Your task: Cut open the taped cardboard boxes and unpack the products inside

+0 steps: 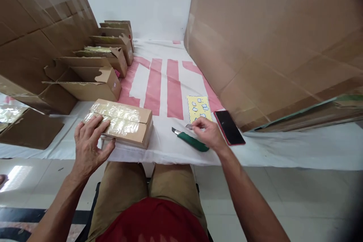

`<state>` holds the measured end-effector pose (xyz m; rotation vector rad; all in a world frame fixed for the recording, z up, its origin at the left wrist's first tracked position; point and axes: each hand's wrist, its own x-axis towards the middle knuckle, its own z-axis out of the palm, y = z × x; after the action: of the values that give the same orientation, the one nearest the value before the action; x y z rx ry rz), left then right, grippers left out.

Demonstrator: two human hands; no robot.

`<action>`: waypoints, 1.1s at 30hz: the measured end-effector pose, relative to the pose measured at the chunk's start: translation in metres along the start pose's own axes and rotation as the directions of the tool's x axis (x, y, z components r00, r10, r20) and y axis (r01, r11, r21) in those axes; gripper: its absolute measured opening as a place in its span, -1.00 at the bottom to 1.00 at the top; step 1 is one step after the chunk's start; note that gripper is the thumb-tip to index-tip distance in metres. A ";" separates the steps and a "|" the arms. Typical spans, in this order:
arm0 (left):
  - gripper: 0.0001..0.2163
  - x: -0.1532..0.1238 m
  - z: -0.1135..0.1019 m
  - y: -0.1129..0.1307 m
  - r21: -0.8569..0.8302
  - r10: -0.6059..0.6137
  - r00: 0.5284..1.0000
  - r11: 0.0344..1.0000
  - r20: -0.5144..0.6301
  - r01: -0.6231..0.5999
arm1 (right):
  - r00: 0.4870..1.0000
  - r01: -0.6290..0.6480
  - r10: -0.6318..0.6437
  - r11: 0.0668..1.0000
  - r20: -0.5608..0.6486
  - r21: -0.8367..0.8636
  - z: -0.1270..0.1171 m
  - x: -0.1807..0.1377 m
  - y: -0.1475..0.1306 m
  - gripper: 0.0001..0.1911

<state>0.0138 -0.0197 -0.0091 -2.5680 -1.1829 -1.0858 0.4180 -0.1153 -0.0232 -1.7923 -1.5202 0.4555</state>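
Note:
My left hand point(90, 141) rests with fingers spread on the near left of a closed cardboard box point(146, 117), whose top has shiny clear tape across it. My right hand point(206, 132) pinches a small, flat grey piece point(189, 126) between thumb and fingertips; its kind is too small to tell. Beneath and behind that hand lies a yellow sheet point(198, 106) printed with pale, outlined shapes, its lower part hidden. A green utility knife point(193, 141) with its blade out lies just in front of the right hand, pointing left.
A red-edged phone point(229, 127) lies right of my right hand. Several open cardboard boxes point(96, 85) line the left side, with another box point(31, 126) at the near left. Tall cardboard panels point(269, 45) flank the white-covered table point(269, 151).

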 end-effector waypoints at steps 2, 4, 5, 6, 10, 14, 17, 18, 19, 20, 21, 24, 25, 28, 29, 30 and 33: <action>-0.47 -0.001 0.001 0.001 -0.005 -0.005 1.000 1.000 -0.009 0.005 | 0.990 -0.129 0.139 0.956 0.021 -0.263 -0.027 0.028 0.021 -0.86; -0.46 -0.002 0.002 0.001 -0.013 -0.009 1.000 1.000 -0.014 0.009 | 0.976 -0.172 0.210 0.893 0.047 -0.416 -0.044 0.057 0.038 -0.71; -0.46 -0.002 0.002 0.002 -0.016 -0.011 1.000 1.000 -0.016 0.011 | 0.972 -0.173 0.227 0.872 0.067 -0.458 -0.049 0.069 0.045 -0.67; -0.45 -0.003 0.002 0.002 -0.018 -0.014 1.000 1.000 -0.016 0.014 | 0.967 -0.166 0.239 0.855 0.089 -0.491 -0.052 0.080 0.051 -0.65; -0.43 -0.003 0.002 0.004 -0.017 -0.017 1.000 1.000 -0.010 0.017 | 0.937 -0.110 0.293 0.769 0.193 -0.630 -0.050 0.108 0.062 -0.68; -0.40 -0.003 0.001 0.005 -0.010 -0.034 0.999 0.999 0.012 0.034 | 0.910 -0.077 0.347 0.679 0.228 -0.730 -0.036 0.118 0.062 -0.70; -0.39 -0.003 0.002 0.005 -0.011 -0.040 0.999 0.999 0.022 0.040 | 0.909 -0.091 0.371 0.623 0.191 -0.777 -0.026 0.120 0.058 -0.64; -0.39 -0.003 0.003 0.005 -0.015 -0.038 0.999 0.999 0.023 0.038 | 0.910 -0.104 0.377 0.608 0.171 -0.787 -0.025 0.120 0.056 -0.62; -0.39 -0.002 0.003 0.005 -0.021 -0.034 0.999 0.999 0.020 0.034 | 0.911 -0.120 0.384 0.597 0.151 -0.793 -0.026 0.121 0.054 -0.62; -0.39 -0.001 0.003 0.006 -0.027 -0.030 0.999 0.999 0.015 0.030 | 0.910 -0.135 0.391 0.591 0.137 -0.796 -0.029 0.121 0.052 -0.66; -0.40 -0.001 0.002 0.007 -0.031 -0.023 1.000 0.999 0.015 0.024 | 0.910 -0.147 0.396 0.592 0.127 -0.793 -0.034 0.120 0.049 -0.71; -0.38 0.001 -0.006 0.006 -0.077 -0.027 0.999 0.997 0.019 0.028 | 0.923 -0.174 0.374 0.618 0.092 -0.766 -0.058 0.110 0.034 -0.71; -0.35 0.000 -0.010 0.005 -0.099 -0.051 0.999 0.994 0.001 0.051 | 0.937 -0.187 0.345 0.633 0.057 -0.751 -0.064 0.103 0.027 -0.66; -0.26 -0.002 -0.017 -0.009 -0.176 -0.231 0.964 0.962 -0.128 0.207 | 0.983 -0.184 0.148 0.792 -0.108 -0.583 -0.057 0.072 0.001 -0.62; -0.25 -0.002 -0.016 -0.015 -0.229 -0.328 0.931 0.930 -0.159 0.289 | 0.990 -0.108 0.056 0.883 -0.127 -0.456 -0.044 0.061 -0.009 -0.66; -0.26 -0.002 -0.012 -0.022 -0.306 -0.438 0.883 0.875 -0.169 0.375 | 0.996 0.014 -0.044 0.945 -0.084 -0.326 -0.027 0.050 -0.021 -0.69; -0.29 0.001 0.004 -0.037 -0.636 -0.727 0.686 0.541 -0.025 0.551 | 0.959 0.265 -0.263 0.964 0.107 -0.008 0.037 0.023 -0.060 -0.28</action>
<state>-0.0095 0.0076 -0.0183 -2.1526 -2.0674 -2.2220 0.3565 -0.0803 -0.0002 -1.5716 -1.8149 0.4063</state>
